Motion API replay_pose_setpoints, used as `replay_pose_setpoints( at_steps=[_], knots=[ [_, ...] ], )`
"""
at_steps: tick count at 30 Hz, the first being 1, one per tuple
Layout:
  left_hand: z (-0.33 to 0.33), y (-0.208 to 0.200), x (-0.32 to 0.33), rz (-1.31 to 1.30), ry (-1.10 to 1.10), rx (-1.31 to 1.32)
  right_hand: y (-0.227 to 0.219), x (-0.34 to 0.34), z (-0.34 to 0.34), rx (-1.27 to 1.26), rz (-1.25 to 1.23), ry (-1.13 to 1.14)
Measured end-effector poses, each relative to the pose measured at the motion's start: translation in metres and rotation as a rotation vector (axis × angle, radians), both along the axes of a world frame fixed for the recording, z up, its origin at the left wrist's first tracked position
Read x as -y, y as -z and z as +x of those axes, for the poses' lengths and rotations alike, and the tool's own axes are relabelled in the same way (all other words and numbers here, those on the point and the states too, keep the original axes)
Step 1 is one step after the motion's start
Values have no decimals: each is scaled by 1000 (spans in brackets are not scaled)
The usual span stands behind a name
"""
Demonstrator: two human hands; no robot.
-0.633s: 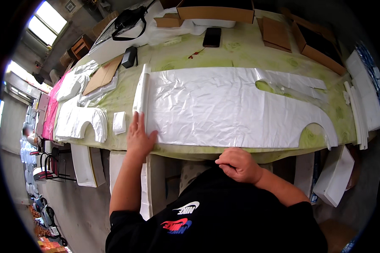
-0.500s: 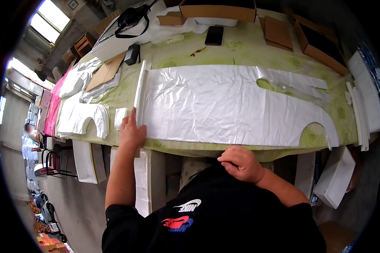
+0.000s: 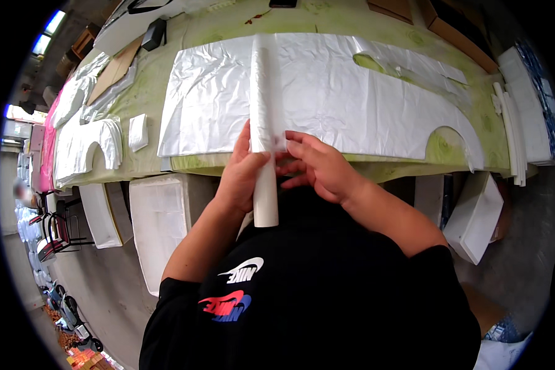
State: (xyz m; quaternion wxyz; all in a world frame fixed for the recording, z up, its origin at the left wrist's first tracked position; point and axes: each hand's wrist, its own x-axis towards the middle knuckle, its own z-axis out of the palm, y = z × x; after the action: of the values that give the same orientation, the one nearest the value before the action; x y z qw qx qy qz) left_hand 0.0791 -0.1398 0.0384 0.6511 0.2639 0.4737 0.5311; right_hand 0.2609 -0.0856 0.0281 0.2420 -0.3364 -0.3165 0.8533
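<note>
A large sheet of thin white plastic film (image 3: 216, 92), with curved cut-outs on its right side, lies creased across the table. Over its middle is a long white roll (image 3: 265, 191), its near end sticking out past the table's front edge. My left hand (image 3: 237, 179) is closed on the roll from its left side, thumb on top. On the roll's other side, my right hand (image 3: 324, 163) has its fingers spread. A small pale blur shows between its fingertips and the roll; whether the fingers touch it is unclear.
A small white folded packet (image 3: 138, 132) and a stack of cut white film pieces (image 3: 74, 151) lie left on the table. Cardboard (image 3: 114, 71) and a dark grey box (image 3: 154, 34) are behind. White tubes (image 3: 510, 135) lie far right. White boxes (image 3: 160, 209) stand below the front edge.
The roll has moved from the sheet's left end to its middle, now in my left hand. My right hand has risen to it and opened from a loose fist. The view has shifted nearer.
</note>
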Motion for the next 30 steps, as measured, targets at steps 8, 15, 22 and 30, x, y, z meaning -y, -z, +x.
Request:
replay_pose_setpoints(
  at_steps=[8,15,22,30],
  knots=[
    [5,-5,42,-25,56,-170,-3,3,-20,152,-14,14],
    [4,12,53,106,-59,-159,2,15,-17,97,-53,-21],
    [13,15,39,118,-33,49,-1,17,-18,110,-5,36],
    [40,13,-3,275,38,-88,-16,4,-2,119,49,325]
  ],
)
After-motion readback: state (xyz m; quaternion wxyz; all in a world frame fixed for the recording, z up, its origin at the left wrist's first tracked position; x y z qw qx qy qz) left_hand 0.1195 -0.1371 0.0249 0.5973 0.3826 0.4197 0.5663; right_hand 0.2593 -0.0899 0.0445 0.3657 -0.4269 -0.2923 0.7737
